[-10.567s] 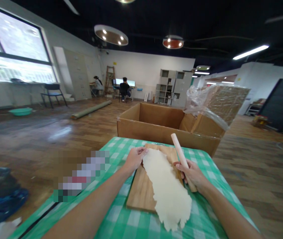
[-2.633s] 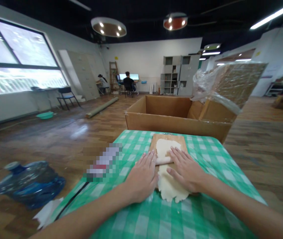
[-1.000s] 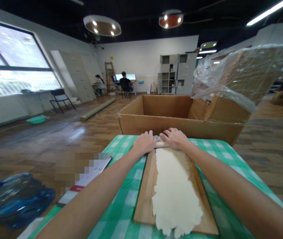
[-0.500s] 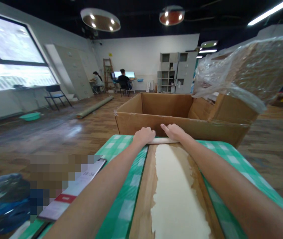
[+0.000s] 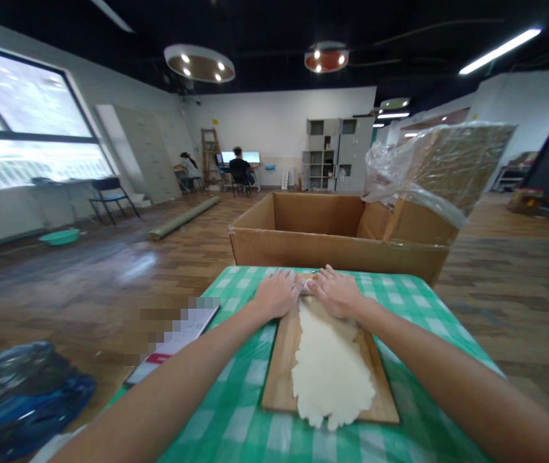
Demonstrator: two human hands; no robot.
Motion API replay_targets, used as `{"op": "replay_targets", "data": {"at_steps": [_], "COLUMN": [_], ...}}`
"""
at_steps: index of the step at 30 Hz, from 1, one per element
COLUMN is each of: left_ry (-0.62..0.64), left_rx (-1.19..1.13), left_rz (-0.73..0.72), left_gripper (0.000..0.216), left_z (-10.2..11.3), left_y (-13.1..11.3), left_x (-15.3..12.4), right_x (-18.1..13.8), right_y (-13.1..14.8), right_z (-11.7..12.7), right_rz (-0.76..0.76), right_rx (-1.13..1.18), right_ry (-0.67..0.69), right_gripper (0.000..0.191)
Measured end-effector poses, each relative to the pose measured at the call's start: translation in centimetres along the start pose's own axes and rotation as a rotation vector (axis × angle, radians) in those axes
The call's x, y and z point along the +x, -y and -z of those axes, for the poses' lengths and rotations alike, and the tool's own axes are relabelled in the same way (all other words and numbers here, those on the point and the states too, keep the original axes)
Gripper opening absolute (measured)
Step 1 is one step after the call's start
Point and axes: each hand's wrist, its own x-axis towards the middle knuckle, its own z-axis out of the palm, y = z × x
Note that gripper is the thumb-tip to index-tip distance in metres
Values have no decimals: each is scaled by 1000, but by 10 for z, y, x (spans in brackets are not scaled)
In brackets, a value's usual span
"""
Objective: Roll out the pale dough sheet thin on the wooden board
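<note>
A long flat sheet of pale dough [image 5: 328,366] lies on a wooden board [image 5: 281,373] on the green checked tablecloth [image 5: 235,424]. Its near end hangs just over the board's front edge. My left hand [image 5: 277,294] and my right hand [image 5: 334,292] lie palm down, fingers stretched, side by side on a rolling pin [image 5: 304,285] at the dough's far end. Only a short pale piece of the pin shows between them.
An open cardboard box [image 5: 313,247] stands just beyond the table, with a plastic-wrapped carton [image 5: 441,170] at its right. A phone [image 5: 172,344] lies on the table's left edge. A blue water jug [image 5: 18,399] lies on the floor. Two people sit at far desks.
Both hands and the pin rolled from the dough's near end out to the board's far edge, then came back a little. The dough sheet grew longer and thinner.
</note>
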Motion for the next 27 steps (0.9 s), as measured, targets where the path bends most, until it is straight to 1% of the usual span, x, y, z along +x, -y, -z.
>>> {"op": "replay_targets", "data": {"at_steps": [3, 6, 8, 11, 15, 18, 20, 22, 24, 27], "left_ry": [-6, -8, 2, 8, 58, 53, 9, -49, -85, -90], "left_rx": [13, -48, -74, -63, -72, -136, -158, -153, -128, -86], "left_rz": [-47, -59, -69, -75, -85, -115, -149, -170, -179, -166], "left_gripper": [45, 35, 29, 23, 16, 16, 25, 35, 40, 42], "left_z": [13, 26, 33, 39, 41, 35, 28, 20, 14, 9], "left_y": [-10, -17, -20, -24, -31, -37, -39, -37, -32, -24], "left_x": [-36, -70, -88, -107, -123, -127, -125, -117, -102, -68], "right_x": [-38, -72, -90, -109, -126, -140, -146, -145, -133, -99], "right_y": [25, 47, 59, 75, 89, 93, 93, 89, 79, 53], "right_z": [13, 25, 33, 46, 58, 53, 44, 34, 24, 16], "right_rz": [-22, -31, -48, -63, -76, -97, -119, -153, -193, -252], "right_rx": [105, 169, 150, 87, 41, 27, 17, 8, 0, -28], "right_ry": [-55, -99, -123, -122, -108, -124, -136, -150, -158, -170], "right_gripper": [58, 59, 60, 53, 42, 44, 52, 61, 69, 70]}}
